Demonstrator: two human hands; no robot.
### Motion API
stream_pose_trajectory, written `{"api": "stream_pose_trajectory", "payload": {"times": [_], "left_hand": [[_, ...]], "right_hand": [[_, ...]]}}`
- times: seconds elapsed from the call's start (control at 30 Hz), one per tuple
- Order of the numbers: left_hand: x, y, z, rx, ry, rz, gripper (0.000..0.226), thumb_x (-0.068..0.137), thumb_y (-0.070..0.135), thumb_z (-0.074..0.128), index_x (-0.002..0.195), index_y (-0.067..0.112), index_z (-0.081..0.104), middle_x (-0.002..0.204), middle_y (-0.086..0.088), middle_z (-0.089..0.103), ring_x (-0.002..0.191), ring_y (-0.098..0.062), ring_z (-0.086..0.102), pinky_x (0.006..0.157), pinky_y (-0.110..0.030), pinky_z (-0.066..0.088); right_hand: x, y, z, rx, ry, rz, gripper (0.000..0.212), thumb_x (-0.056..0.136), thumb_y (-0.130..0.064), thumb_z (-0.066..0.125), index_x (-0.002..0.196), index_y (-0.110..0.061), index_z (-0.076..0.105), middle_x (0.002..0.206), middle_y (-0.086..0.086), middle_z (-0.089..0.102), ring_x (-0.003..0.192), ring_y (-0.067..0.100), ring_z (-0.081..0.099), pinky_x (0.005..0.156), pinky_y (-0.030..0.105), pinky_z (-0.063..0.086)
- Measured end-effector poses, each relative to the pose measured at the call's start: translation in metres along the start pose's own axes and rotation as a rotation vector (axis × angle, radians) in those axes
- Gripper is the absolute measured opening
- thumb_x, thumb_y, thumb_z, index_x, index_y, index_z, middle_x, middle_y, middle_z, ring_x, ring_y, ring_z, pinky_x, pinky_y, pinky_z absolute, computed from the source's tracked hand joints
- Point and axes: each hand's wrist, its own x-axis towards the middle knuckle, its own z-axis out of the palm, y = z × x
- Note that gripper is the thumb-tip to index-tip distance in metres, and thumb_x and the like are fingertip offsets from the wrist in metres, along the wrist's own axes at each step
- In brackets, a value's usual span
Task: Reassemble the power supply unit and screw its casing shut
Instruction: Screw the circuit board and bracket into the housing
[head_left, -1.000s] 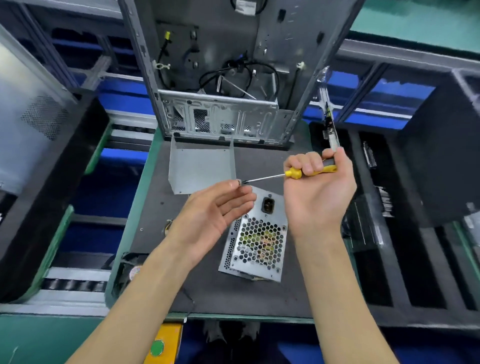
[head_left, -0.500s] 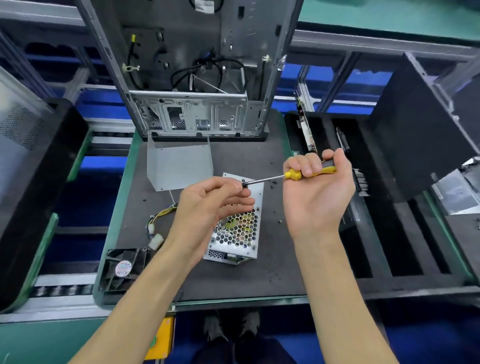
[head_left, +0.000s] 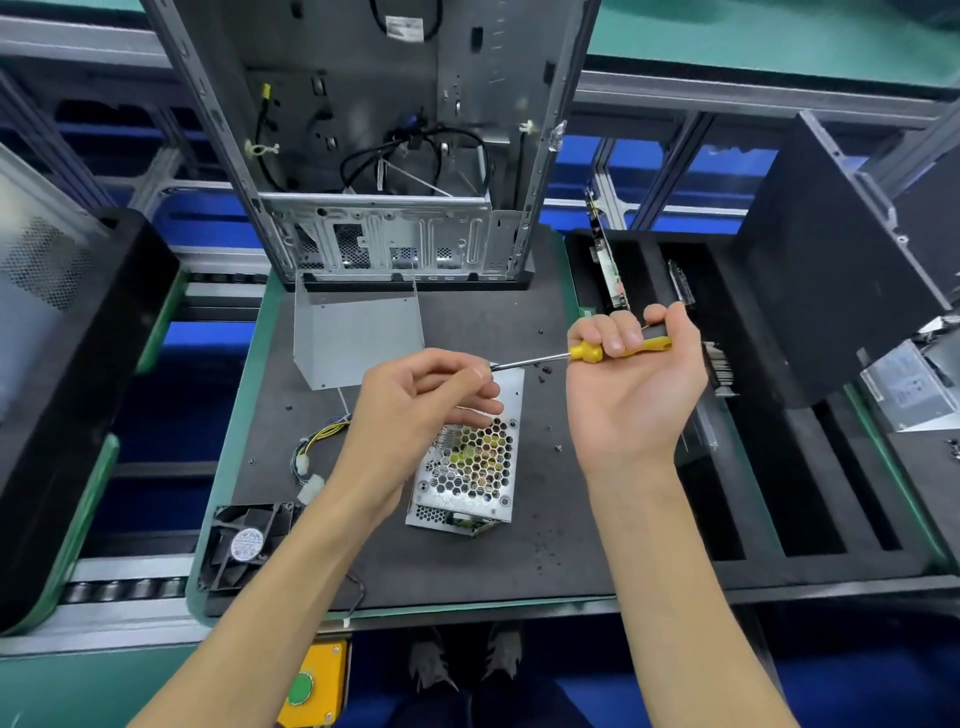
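Two hands up | right hand (head_left: 631, 395) fingers wrapped round screwdriver (head_left: 582, 353) | left hand (head_left: 421, 410) fingers pinch at its tip, likely seating a screw, screw unseen | PSU (head_left: 470, 467) on bench (head_left: 498, 561) below left fingers, casing not screwed yet

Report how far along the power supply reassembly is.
Done: little that shows; the power supply unit lies on the mat with its board visible at the near end. In hand: the right hand grips the screwdriver while the left hand pinches at its tip, apparently seating a screw. Left: the loose fan and metal cover still lie apart; casing screws undriven.
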Motion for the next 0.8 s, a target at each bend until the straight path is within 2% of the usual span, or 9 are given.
{"api": "stream_pose_trajectory", "payload": {"times": [0.1, 0.17, 0.27, 0.33, 0.37, 0.43, 0.53, 0.67, 0.8], "left_hand": [[0.006, 0.002, -0.009, 0.005, 0.041, -0.004, 0.015, 0.093, 0.026, 0.070, 0.091, 0.013, 0.079, 0.084, -0.012, 0.077, 0.076, -0.026, 0.075, 0.063, -0.025, 0.058], [0.011, -0.004, -0.018, 0.096, 0.167, 0.004, 0.018, 0.093, 0.034, 0.070, 0.085, 0.020, 0.079, 0.080, -0.003, 0.076, 0.070, -0.017, 0.071, 0.060, -0.024, 0.055], [0.018, -0.021, -0.032, 0.350, 0.318, -0.108, 0.021, 0.088, 0.046, 0.072, 0.096, 0.028, 0.073, 0.092, 0.010, 0.073, 0.083, -0.009, 0.066, 0.071, -0.026, 0.051], [0.021, -0.031, -0.037, 0.317, 0.193, -0.310, 0.040, 0.087, 0.052, 0.071, 0.111, 0.021, 0.070, 0.101, 0.006, 0.075, 0.092, -0.012, 0.070, 0.072, -0.024, 0.052], [0.022, -0.036, -0.039, 0.253, 0.093, -0.403, 0.044, 0.088, 0.052, 0.069, 0.115, 0.018, 0.070, 0.102, 0.003, 0.077, 0.093, -0.014, 0.073, 0.073, -0.024, 0.053], [0.021, -0.043, -0.038, 0.108, -0.057, -0.498, 0.042, 0.094, 0.046, 0.064, 0.118, 0.013, 0.071, 0.105, -0.004, 0.079, 0.102, -0.021, 0.073, 0.085, -0.031, 0.056], [0.021, -0.051, -0.038, 0.015, -0.076, -0.482, 0.043, 0.092, 0.044, 0.066, 0.119, 0.012, 0.072, 0.111, -0.011, 0.077, 0.112, -0.031, 0.069, 0.102, -0.043, 0.053], [0.023, -0.053, -0.039, 0.035, -0.166, -0.462, 0.041, 0.092, 0.048, 0.066, 0.121, 0.020, 0.071, 0.116, -0.005, 0.076, 0.113, -0.026, 0.069, 0.101, -0.041, 0.051], [0.028, -0.051, -0.038, 0.077, -0.233, -0.477, 0.026, 0.098, 0.034, 0.063, 0.118, 0.022, 0.074, 0.118, -0.003, 0.075, 0.114, -0.023, 0.069, 0.104, -0.042, 0.049]], "right_hand": [[0.005, -0.001, 0.000, 0.019, -0.002, 0.024, 0.022, 0.099, -0.020, 0.050, 0.079, -0.015, 0.044, 0.067, -0.002, 0.028, 0.057, 0.015, 0.028, 0.057, 0.027, 0.034], [0.008, -0.002, 0.001, 0.014, -0.017, 0.019, 0.025, 0.103, -0.022, 0.047, 0.079, -0.015, 0.045, 0.067, -0.002, 0.029, 0.057, 0.015, 0.029, 0.057, 0.027, 0.035], [0.012, -0.002, 0.004, -0.030, -0.044, -0.005, 0.025, 0.103, -0.022, 0.047, 0.079, -0.016, 0.045, 0.066, -0.002, 0.029, 0.057, 0.015, 0.029, 0.057, 0.027, 0.036], [0.014, -0.001, 0.004, -0.074, -0.058, -0.016, 0.024, 0.102, -0.020, 0.047, 0.079, -0.017, 0.045, 0.065, -0.002, 0.029, 0.056, 0.015, 0.028, 0.058, 0.027, 0.037], [0.015, -0.001, 0.004, -0.100, -0.064, -0.017, 0.023, 0.101, -0.019, 0.047, 0.079, -0.017, 0.044, 0.065, -0.002, 0.029, 0.056, 0.015, 0.028, 0.058, 0.026, 0.037], [0.016, 0.001, 0.004, -0.152, -0.084, -0.001, 0.021, 0.100, -0.017, 0.047, 0.080, -0.017, 0.044, 0.065, -0.002, 0.028, 0.057, 0.015, 0.026, 0.058, 0.026, 0.035], [0.016, 0.005, 0.003, -0.214, -0.119, 0.031, 0.023, 0.101, -0.017, 0.047, 0.078, -0.017, 0.046, 0.065, -0.002, 0.028, 0.058, 0.015, 0.023, 0.058, 0.026, 0.032], [0.017, 0.011, 0.003, -0.295, -0.181, 0.039, 0.031, 0.104, -0.015, 0.043, 0.073, -0.019, 0.043, 0.063, -0.002, 0.028, 0.057, 0.015, 0.023, 0.056, 0.026, 0.033], [0.016, 0.014, 0.003, -0.399, -0.277, -0.008, 0.026, 0.102, -0.014, 0.043, 0.076, -0.018, 0.037, 0.062, -0.002, 0.030, 0.056, 0.015, 0.025, 0.058, 0.025, 0.034]]}}
